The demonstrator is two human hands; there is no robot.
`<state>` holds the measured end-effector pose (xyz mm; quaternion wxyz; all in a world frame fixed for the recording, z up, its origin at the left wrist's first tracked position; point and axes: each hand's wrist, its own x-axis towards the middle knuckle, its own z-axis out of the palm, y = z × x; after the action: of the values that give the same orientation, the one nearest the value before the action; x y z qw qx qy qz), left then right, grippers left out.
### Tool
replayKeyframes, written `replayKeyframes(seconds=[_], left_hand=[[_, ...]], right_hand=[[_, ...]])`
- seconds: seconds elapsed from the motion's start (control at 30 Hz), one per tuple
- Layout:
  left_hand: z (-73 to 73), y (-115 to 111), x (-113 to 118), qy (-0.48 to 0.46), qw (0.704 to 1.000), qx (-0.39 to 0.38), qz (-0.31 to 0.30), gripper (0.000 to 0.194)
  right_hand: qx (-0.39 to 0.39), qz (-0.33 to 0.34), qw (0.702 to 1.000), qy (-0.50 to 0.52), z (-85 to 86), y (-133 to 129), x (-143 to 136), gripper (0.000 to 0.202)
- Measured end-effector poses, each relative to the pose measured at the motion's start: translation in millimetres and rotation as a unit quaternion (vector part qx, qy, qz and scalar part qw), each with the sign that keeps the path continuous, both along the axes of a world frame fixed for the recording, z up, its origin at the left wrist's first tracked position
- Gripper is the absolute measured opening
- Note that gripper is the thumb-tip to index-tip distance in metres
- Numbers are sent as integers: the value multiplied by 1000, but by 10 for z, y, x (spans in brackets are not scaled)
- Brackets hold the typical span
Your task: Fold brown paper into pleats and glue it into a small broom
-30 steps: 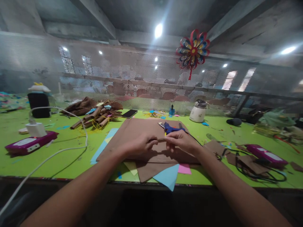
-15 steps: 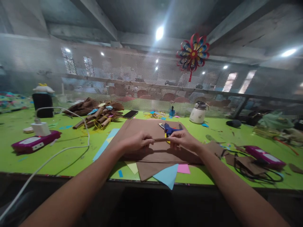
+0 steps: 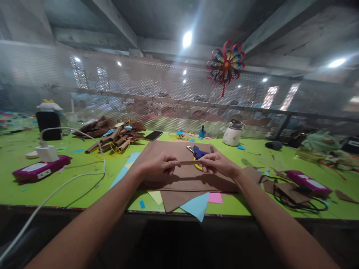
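Observation:
A thin brown strip (image 3: 189, 163) is stretched between my two hands above brown sheets (image 3: 179, 183). My left hand (image 3: 164, 165) pinches its left end, and my right hand (image 3: 214, 163) pinches the right end. Just behind the strip, a blue glue gun (image 3: 199, 152) lies on the sheets beside something with a yellow loop (image 3: 198, 167), partly hidden by the strip and my right hand. Light blue paper (image 3: 198, 206), a pink piece (image 3: 215, 198) and a pale yellow piece (image 3: 156, 196) stick out below the sheets' front edge.
Brown rolls (image 3: 119, 140) and a phone (image 3: 153, 135) lie at the back left. Purple power strips (image 3: 42, 170) sit on both sides, with a white cable (image 3: 104, 160) at left. A white kettle (image 3: 232, 133) stands behind right; black cable (image 3: 297, 208) lies at right.
The strip is still pinched in both hands but now looks flatter and more level. The view has shifted slightly, and more of the yellow loop shows beneath the strip.

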<state>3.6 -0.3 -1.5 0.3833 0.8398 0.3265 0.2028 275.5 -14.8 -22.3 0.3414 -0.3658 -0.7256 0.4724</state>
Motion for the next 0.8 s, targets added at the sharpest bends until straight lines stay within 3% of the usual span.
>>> replayKeyframes(seconds=[0.13,0.3,0.43,0.63,0.8], left_hand=[[-37,59,-40,-42,997,-60,-40,29],[-79,88,-37,-61,997,-45,-18,27],[-87,117,-52,-117,989,-87,-3,27],[-81,118,-52,-308,921,-237,-15,38],[-113,44,83,-381,886,-264,-17,43]], right_hand=[[-22,16,1000,2,6,5,37,41],[-18,-7,1000,21,-56,27,13,39],[7,-41,999,32,-135,51,-53,40],[42,-82,994,62,-120,5,-209,38],[87,-155,980,86,-103,-76,-377,36]])
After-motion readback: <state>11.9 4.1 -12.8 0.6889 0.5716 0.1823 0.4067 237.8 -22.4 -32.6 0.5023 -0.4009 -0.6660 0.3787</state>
